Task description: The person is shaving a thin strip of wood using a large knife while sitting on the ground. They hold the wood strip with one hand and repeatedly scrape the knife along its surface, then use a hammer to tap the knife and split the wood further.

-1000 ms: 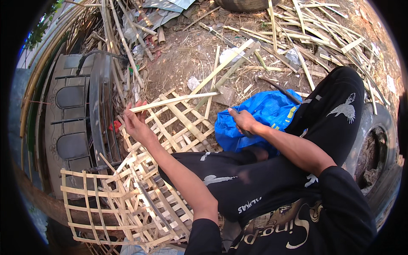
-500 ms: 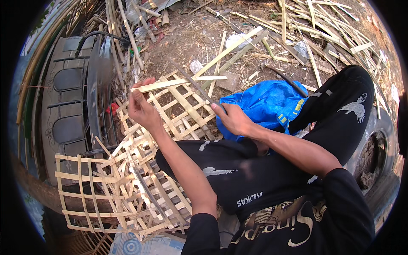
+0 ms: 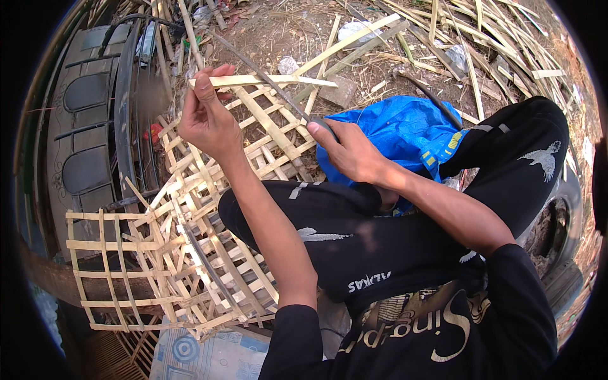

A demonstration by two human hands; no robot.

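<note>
Knife covers part of a bamboo strip.

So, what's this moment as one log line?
left fingers: hold strip; right fingers: hold knife; knife: crosses strip, contact unclear; lattice: nearby

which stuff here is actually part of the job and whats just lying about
In use:
pale strip, held in the left hand
long-bladed knife, held in the right hand
woven lattice, probably, being made of similar strips

Apparently just lying about:
blue plastic sheet
tyre
grey block
metal panel
</note>
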